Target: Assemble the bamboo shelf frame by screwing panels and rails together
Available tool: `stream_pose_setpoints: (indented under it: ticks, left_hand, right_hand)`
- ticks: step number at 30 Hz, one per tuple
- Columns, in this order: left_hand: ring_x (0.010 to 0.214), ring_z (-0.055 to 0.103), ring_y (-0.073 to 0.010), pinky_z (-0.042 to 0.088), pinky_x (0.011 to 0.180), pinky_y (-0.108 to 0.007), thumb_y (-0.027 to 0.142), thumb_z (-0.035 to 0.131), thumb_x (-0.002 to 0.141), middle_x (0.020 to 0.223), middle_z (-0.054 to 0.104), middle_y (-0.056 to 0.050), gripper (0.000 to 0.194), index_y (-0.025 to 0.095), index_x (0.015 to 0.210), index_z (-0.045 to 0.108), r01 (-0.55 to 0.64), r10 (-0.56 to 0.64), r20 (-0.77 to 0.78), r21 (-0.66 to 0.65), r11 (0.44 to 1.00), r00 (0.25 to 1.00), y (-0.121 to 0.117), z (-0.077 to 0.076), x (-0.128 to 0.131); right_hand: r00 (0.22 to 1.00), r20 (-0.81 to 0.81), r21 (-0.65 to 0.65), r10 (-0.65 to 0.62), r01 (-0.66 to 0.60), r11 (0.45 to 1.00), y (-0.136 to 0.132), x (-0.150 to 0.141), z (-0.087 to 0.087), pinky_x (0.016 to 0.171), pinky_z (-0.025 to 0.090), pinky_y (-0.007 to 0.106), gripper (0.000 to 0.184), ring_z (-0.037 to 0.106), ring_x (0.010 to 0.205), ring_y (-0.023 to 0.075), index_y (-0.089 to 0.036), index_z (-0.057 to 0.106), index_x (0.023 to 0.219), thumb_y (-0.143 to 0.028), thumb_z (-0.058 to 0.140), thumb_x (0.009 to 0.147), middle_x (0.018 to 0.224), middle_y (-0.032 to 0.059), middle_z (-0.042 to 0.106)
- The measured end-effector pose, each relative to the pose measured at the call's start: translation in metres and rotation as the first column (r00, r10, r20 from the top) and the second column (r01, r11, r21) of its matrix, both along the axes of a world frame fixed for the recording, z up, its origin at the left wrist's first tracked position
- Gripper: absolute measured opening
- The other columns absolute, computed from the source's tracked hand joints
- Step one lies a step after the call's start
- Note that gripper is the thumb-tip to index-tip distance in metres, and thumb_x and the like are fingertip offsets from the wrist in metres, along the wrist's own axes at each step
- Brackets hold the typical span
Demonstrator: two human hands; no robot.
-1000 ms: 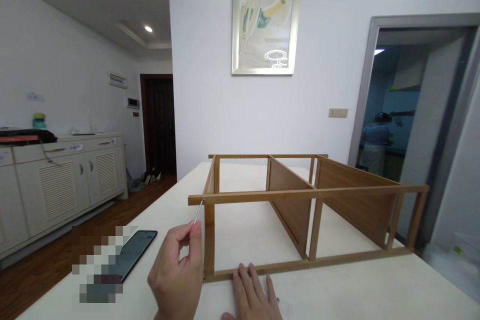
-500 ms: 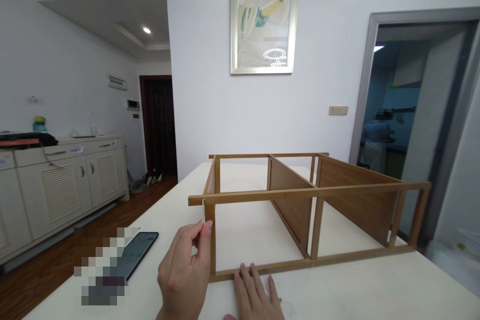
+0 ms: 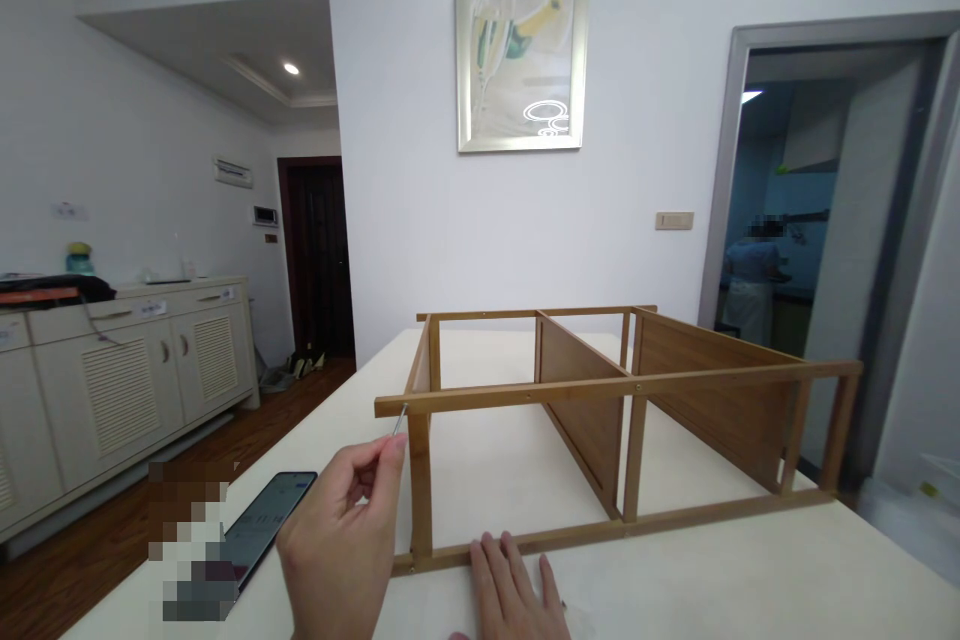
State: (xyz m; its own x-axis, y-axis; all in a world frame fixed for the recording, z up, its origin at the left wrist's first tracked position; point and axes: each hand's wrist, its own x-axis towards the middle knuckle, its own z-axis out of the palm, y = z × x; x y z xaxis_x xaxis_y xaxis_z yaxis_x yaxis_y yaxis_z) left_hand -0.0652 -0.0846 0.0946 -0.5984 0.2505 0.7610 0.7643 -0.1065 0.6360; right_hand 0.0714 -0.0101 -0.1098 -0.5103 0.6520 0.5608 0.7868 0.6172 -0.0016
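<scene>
A brown wooden shelf frame [image 3: 517,394] lies on its side on the white table. My left hand [image 3: 341,530], closed in a pinch, grips a thin silver hex key [image 3: 400,420]. The key's upper end meets the upper rail near its left end, by the corner with an upright; its short end cannot be made out. Lower down, my right hand [image 3: 517,585] lies palm down with fingers stretched, the fingertips touching the frame's bottom rail [image 3: 555,542].
A phone [image 3: 274,525] lies on the table [image 3: 675,580] left of my left hand, beside a pixelated patch. A white cabinet [image 3: 127,380] stands along the left wall. Through the doorway at right, a person [image 3: 752,270] stands in another room.
My left hand has moved left and slightly down. The hex key has swung from nearly upright to slanting down-left. My right hand has stayed on the bottom rail.
</scene>
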Motion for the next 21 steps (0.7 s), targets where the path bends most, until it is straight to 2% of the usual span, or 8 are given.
stream_pose_setpoints:
  ticks: [3, 6, 11, 16, 21]
  left_hand:
    - [0.053, 0.062, -0.0139, 0.049, 0.057, -0.025, 0.056, 0.069, 0.076, 0.059, 0.067, 0.002, 0.034, 0.022, 0.075, 0.071, 0.132, -0.122, 0.249, -0.024, 0.991, 0.961, -0.003, 0.006, -0.002]
    - [0.052, 0.059, -0.0134, 0.049, 0.052, -0.023, 0.055, 0.074, 0.070, 0.055, 0.064, 0.003, 0.036, 0.020, 0.079, 0.071, 0.263, -0.257, 0.381, 0.035, 0.964, 0.888, -0.003, 0.006, -0.005]
    - [0.054, 0.060, -0.0132, 0.051, 0.053, -0.022, 0.045, 0.080, 0.067, 0.058, 0.066, 0.001, 0.032, 0.018, 0.080, 0.069, 0.402, -0.421, 0.472, 0.146, 0.904, 0.774, 0.003, 0.000, -0.010]
    - [0.060, 0.067, -0.0182, 0.059, 0.060, -0.030, 0.037, 0.080, 0.069, 0.065, 0.071, -0.002, 0.028, 0.016, 0.079, 0.065, 0.487, -0.557, 0.550, 0.286, 0.825, 0.622, 0.010, -0.006, -0.006]
    - [0.061, 0.069, -0.0188, 0.060, 0.059, -0.031, 0.036, 0.078, 0.071, 0.065, 0.072, -0.003, 0.026, 0.015, 0.076, 0.064, 0.503, -0.575, 0.555, 0.296, 0.812, 0.601, 0.009, -0.008, -0.007]
  right_hand:
    - [1.000, 0.016, -0.059, 0.007, -0.006, 0.998, 0.000, -0.002, 0.006, 0.101, 0.043, 0.061, 0.068, 0.055, 0.125, 0.0393, -0.022, 0.053, 0.140, -0.065, 0.050, 0.087, 0.136, 0.0134, 0.058]
    - [1.000, 0.021, -0.094, 0.002, 0.000, 0.996, 0.001, -0.005, 0.009, 0.103, 0.040, 0.064, 0.073, 0.055, 0.124, 0.0400, -0.020, 0.054, 0.139, -0.069, 0.050, 0.085, 0.134, 0.0158, 0.059]
    - [1.000, 0.001, -0.042, -0.007, 0.007, 0.999, 0.000, -0.008, 0.005, 0.105, 0.036, 0.066, 0.071, 0.048, 0.130, 0.0413, -0.019, 0.053, 0.139, -0.067, 0.050, 0.087, 0.140, 0.0148, 0.054]
    - [1.000, -0.016, -0.005, -0.018, 0.018, 1.000, -0.001, -0.008, 0.002, 0.104, 0.037, 0.065, 0.068, 0.050, 0.129, 0.0410, -0.020, 0.054, 0.138, -0.066, 0.047, 0.088, 0.138, 0.0137, 0.056]
    - [1.000, -0.017, -0.014, -0.022, 0.022, 1.000, -0.002, -0.008, 0.006, 0.102, 0.039, 0.064, 0.063, 0.052, 0.127, 0.0406, -0.020, 0.056, 0.137, -0.061, 0.048, 0.089, 0.136, 0.0140, 0.058]
